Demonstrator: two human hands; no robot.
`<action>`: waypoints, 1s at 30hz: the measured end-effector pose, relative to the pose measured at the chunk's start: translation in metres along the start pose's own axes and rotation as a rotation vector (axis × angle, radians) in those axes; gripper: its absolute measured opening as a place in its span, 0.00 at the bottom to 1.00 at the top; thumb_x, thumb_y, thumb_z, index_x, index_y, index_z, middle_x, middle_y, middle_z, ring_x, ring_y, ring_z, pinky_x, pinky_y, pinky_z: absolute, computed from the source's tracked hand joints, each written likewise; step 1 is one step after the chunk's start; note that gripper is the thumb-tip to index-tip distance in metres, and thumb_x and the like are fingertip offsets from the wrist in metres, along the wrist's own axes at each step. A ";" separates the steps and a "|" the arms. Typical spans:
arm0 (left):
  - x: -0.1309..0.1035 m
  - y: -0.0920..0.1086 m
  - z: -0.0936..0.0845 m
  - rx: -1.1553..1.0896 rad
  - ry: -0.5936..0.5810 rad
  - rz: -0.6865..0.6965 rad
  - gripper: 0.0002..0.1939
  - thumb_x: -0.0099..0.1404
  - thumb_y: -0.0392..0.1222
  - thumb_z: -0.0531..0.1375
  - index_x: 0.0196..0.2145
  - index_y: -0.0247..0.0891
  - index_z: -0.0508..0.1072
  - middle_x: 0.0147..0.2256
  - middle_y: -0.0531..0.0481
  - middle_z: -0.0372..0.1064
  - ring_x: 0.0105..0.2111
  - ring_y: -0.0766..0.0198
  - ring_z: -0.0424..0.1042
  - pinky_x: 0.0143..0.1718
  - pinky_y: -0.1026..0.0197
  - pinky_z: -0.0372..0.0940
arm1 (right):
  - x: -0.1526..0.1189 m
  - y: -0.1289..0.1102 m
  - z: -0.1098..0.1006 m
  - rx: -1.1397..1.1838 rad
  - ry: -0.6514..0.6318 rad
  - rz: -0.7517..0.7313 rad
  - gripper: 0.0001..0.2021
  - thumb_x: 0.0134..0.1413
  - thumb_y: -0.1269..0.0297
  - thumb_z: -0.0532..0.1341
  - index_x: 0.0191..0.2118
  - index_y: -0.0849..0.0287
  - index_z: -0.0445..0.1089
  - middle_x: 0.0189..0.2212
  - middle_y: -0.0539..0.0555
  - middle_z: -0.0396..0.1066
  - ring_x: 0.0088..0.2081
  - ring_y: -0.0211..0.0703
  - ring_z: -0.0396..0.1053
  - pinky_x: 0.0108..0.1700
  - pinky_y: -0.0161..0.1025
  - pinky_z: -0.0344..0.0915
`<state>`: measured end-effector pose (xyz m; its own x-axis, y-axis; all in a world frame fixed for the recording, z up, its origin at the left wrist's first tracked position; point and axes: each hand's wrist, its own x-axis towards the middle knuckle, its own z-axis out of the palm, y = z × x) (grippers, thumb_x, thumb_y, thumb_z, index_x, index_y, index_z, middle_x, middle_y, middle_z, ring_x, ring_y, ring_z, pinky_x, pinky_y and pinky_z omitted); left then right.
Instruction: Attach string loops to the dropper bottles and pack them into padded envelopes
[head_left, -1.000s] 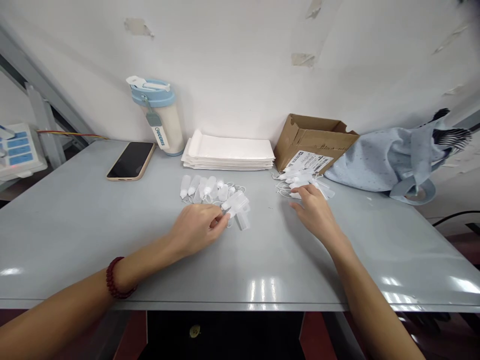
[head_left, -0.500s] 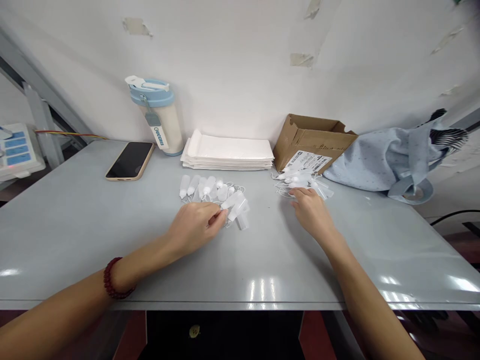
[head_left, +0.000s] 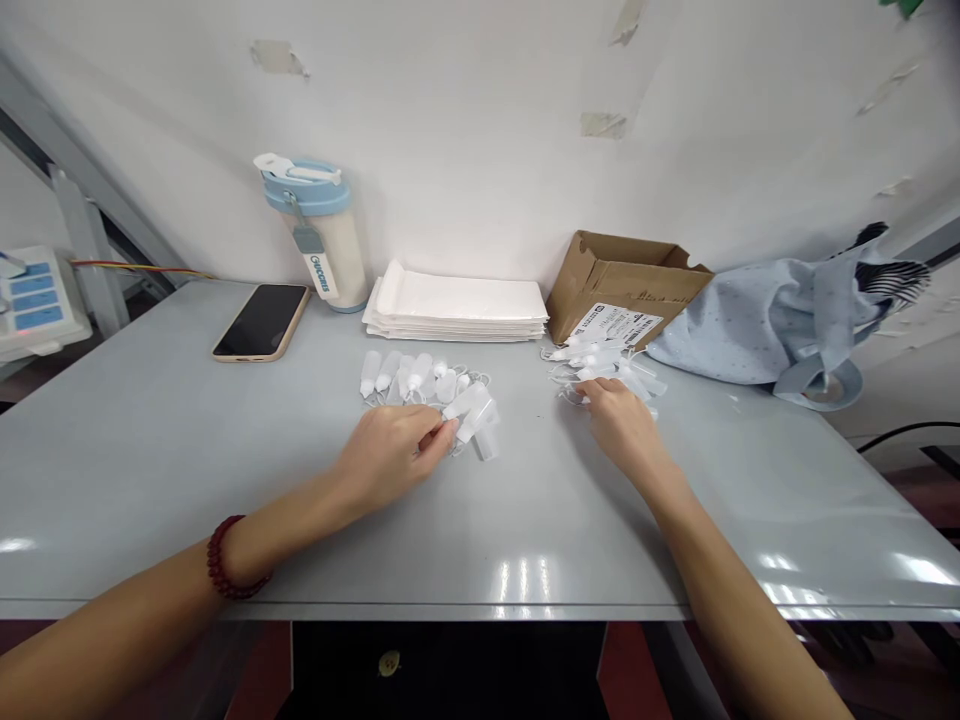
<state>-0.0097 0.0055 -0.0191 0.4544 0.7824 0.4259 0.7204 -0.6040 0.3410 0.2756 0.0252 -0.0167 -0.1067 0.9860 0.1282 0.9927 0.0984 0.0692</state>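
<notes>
Small translucent plastic bottles with white caps and thin white loops lie in two piles on the grey table. My left hand [head_left: 394, 445] is closed at the near edge of the left pile [head_left: 409, 372]. Its thumb and forefinger are pinched beside the cap of one bottle [head_left: 474, 412]; what is between them is hidden. Over the near side of the right pile [head_left: 596, 350], my right hand [head_left: 621, 415] pinches a small bottle, mostly covered by the fingers. A bit of clear plastic [head_left: 653, 412] shows past its far side.
A stack of white padded envelopes [head_left: 461, 305] lies against the wall. Right of it stands an open cardboard box [head_left: 630, 285], beside a light blue cloth bag [head_left: 750, 320]. On the left are a phone [head_left: 261, 320] and a blue-lidded cup [head_left: 334, 245]. The table's front edge [head_left: 480, 610] runs below my arms.
My right hand has drawn slightly towards me, and a bit of clear plastic now shows beside it. My left hand has stayed almost in place.
</notes>
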 end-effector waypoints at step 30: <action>0.000 0.000 0.001 -0.032 0.035 0.033 0.20 0.66 0.40 0.52 0.17 0.35 0.57 0.16 0.57 0.53 0.17 0.73 0.51 0.22 0.66 0.47 | 0.000 0.016 -0.008 0.112 0.135 0.138 0.16 0.55 0.73 0.53 0.48 0.63 0.69 0.41 0.61 0.74 0.38 0.55 0.72 0.32 0.43 0.64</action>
<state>-0.0094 0.0054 -0.0201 0.4586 0.7567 0.4659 0.6882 -0.6341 0.3525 0.2913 0.0254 -0.0082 0.0318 0.9649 0.2608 0.9976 -0.0146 -0.0677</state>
